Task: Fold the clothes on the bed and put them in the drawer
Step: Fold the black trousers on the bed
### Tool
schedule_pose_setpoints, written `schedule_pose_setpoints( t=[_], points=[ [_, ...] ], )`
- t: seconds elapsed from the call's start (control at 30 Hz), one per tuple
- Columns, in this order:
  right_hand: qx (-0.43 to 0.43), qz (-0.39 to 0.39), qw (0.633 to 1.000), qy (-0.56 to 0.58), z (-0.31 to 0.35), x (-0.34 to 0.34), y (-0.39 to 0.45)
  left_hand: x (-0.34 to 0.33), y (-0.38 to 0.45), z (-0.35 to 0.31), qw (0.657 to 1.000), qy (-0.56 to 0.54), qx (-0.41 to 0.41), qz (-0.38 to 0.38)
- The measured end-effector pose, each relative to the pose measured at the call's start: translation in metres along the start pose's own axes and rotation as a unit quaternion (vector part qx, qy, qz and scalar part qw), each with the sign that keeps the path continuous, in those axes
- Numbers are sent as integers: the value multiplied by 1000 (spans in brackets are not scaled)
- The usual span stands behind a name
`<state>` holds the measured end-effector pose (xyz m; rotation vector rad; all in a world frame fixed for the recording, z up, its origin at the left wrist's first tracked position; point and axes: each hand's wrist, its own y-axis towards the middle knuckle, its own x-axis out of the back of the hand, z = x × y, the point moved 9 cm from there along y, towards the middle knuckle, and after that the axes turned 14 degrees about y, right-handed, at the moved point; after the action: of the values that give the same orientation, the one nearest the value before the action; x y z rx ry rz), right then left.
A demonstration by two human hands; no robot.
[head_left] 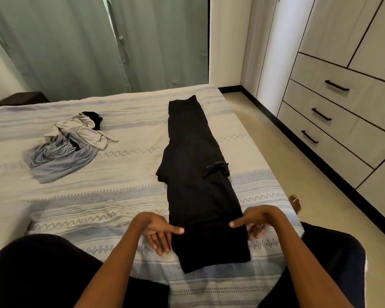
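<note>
Pinching black trousers (195, 174) | left hand (158, 230) fingers | right hand (256, 221) fingers

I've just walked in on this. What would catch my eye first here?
Most striking is the long black garment, laid out lengthwise on the right half of the bed. At its near end, the left hand and right hand are at its two side edges, each thumb on top of the cloth. Further off to the left lies a crumpled pile of clothes, not yet folded, and closed drawers line the right wall.
</note>
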<state>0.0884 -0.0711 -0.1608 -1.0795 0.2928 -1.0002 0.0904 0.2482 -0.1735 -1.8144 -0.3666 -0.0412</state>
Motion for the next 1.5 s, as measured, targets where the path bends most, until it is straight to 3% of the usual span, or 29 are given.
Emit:
schedule_pose_setpoints(
  t=[0.1, 0.17, 0.23, 0.3, 0.53, 0.7, 0.93, 1.1, 1.17, 1.27, 1.33, 1.43, 1.5],
  points=[
    [105, -184, 973, 96, 35, 45, 11, 54, 1, 11, 987, -82, 12, -140],
    [164, -298, 926, 165, 56, 66, 14, 98, 0, 13, 946, -161, -20, -280],
    [186, -317, 904, 218, 78, 73, 25, 137, -2, 16, 888, -225, -47, -398],
    [198, -298, 899, 253, 104, 77, 36, 166, 0, 18, 852, -274, -60, -443],
    [175, -254, 907, 287, 137, 99, 81, 217, 16, -9, 857, -206, -31, -472],
    [122, -264, 932, 217, 141, 114, 120, 236, 46, 0, 852, -282, -5, -441],
    [121, -295, 932, 173, 150, 129, 119, 242, 38, 17, 827, -312, -4, -467],
    [64, -263, 958, 98, 141, 131, 132, 234, 33, 17, 870, -204, 20, -449],
    [77, -251, 961, 88, 150, 135, 131, 238, 30, 18, 871, -208, -5, -444],
    [132, -240, 952, 140, 165, 136, 133, 232, 30, 12, 846, -292, -83, -437],
    [150, -243, 945, 158, 173, 138, 136, 228, 31, 7, 837, -293, -95, -453],
    [155, -255, 947, 117, 179, 144, 142, 236, 28, 15, 834, -156, 8, -530],
    [135, -272, 949, 87, 176, 150, 141, 239, 23, 22, 836, -42, 95, -539]
  ],
)
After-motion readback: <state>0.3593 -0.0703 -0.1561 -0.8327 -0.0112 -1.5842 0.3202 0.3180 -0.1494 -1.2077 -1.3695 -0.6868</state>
